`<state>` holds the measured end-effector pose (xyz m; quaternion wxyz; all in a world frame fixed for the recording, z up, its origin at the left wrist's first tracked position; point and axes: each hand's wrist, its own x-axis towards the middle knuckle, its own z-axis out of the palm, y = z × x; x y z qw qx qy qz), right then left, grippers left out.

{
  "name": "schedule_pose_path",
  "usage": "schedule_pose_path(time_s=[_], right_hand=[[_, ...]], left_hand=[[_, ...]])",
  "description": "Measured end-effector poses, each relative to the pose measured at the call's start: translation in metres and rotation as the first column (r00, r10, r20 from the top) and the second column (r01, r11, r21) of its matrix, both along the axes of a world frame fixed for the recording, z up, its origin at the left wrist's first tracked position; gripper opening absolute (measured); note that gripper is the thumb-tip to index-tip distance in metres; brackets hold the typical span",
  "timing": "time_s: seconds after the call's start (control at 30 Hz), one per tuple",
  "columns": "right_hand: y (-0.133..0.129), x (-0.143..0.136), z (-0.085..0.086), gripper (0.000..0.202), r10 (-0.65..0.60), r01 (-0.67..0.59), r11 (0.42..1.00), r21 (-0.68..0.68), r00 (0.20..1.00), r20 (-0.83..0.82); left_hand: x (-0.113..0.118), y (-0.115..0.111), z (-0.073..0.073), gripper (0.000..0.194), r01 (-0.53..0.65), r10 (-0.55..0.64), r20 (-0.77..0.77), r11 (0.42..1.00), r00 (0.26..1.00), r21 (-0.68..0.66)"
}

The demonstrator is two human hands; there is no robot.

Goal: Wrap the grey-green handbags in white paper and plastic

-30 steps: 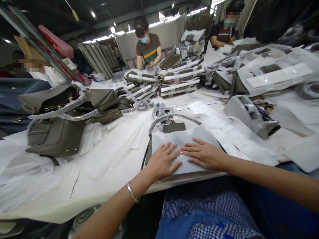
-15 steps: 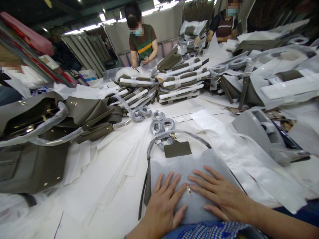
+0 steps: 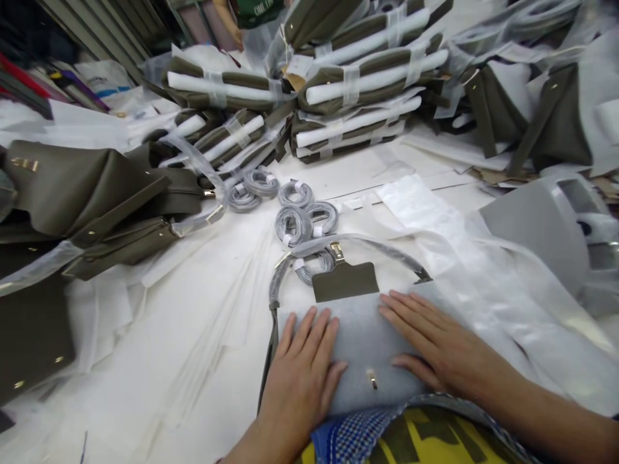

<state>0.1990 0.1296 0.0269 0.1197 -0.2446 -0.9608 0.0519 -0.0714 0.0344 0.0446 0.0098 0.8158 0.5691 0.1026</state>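
Observation:
A handbag [image 3: 344, 283] lies in front of me, its olive flap tab with a gold clasp [image 3: 337, 252] pointing away. A grey-white sheet [image 3: 358, 341] covers its body, and a small gold lock piece [image 3: 372, 379] shows through near my body. The bag's wrapped handle [image 3: 360, 240] arches beyond the flap. My left hand [image 3: 304, 367] lies flat on the left part of the sheet, fingers stretched forward. Flat on the right part is my right hand [image 3: 440, 341], fingers stretched toward the upper middle. Neither hand grips anything.
Several wrapped strap coils [image 3: 293, 225] sit just past the handle. Stacked olive bags with white padding [image 3: 367, 90] stand behind. More olive bags [image 3: 77, 187] lie at left, thin white sheets [image 3: 227, 322] beside me, and a translucent white wrap [image 3: 435, 225] at right.
My view has tipped down and closer to the table. My hands have moved apart and slid forward over the sheet, uncovering the lock piece between them.

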Motion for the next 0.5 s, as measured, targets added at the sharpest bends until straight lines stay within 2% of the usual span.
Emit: schedule_pose_path(time_s=[0.13,0.3,0.43,0.5], right_hand=[[0.010,-0.009,0.009,0.055,-0.054,0.056,0.997,-0.044,0.998,0.030],[0.022,-0.015,0.023,0.040,-0.060,0.063,0.984,-0.166,0.998,0.023],[0.027,-0.019,0.022,0.034,-0.029,0.024,0.986,-0.163,0.999,-0.027],[0.027,-0.020,0.018,0.033,-0.021,0.016,0.991,-0.130,0.999,-0.039]], left_hand=[[0.003,0.015,0.009,0.053,-0.065,0.068,0.025,0.993,0.997,-0.103],[-0.004,0.017,0.017,0.045,-0.061,0.072,0.065,0.985,0.995,-0.164],[-0.005,0.018,0.019,0.040,-0.055,0.064,0.061,0.989,0.996,-0.134],[0.000,0.020,0.016,0.037,-0.017,0.024,0.054,0.992,0.998,-0.121]])
